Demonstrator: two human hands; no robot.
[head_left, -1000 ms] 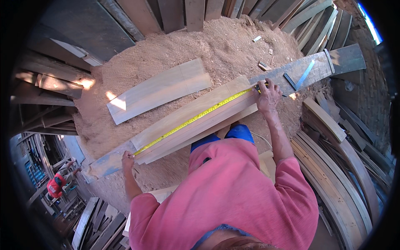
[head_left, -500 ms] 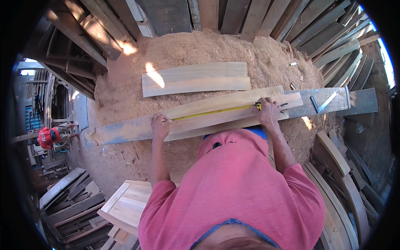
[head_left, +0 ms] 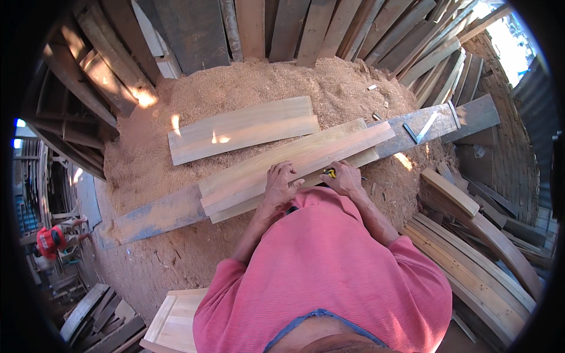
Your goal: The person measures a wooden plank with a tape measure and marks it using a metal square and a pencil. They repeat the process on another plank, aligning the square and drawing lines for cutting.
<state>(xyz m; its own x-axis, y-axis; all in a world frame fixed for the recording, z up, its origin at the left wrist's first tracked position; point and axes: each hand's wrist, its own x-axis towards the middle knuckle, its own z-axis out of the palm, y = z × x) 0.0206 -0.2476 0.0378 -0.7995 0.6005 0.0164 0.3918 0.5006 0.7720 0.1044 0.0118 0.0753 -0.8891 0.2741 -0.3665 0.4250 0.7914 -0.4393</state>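
My right hand is closed around a yellow and black tape measure at the near edge of the stacked boards. A small dark tip pokes out to the right of that hand; I cannot make out what it is. No blade shows stretched along the wood. Close by on the left, my left hand rests on the near edge of the top board, thumb and fingers apart, holding nothing. This pale board lies on other pale boards, across a long dark plank.
Another pale board lies beyond on sawdust. A try square rests on the plank's right end. Timber leans at the back; more is stacked at right. A panelled wooden piece is lower left. A person in red is far left.
The yellow blade, stretched along the board between both hands before, is out of sight. My hands have come together near my waist, and the left has let go of the blade's end.
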